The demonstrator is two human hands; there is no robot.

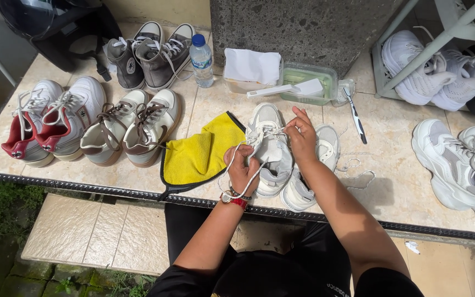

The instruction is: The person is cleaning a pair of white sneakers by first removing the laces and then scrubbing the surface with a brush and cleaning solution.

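Keep left hand (241, 171) gripping the lace (248, 184) taut, right hand (302, 133) pinching its end at the shoe (270, 148) eyelets, near desk (391, 165) front edge.

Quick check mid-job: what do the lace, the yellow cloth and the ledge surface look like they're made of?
Lace: white woven fabric cord, matte; it bends limply between left hand and right hand. Yellow cloth: likely microfibre, soft and matte, with a folded fuzzy face and dark stitched edging. Ledge: glazed beige tile, probably ceramic; grout lines and a faint sheen show.
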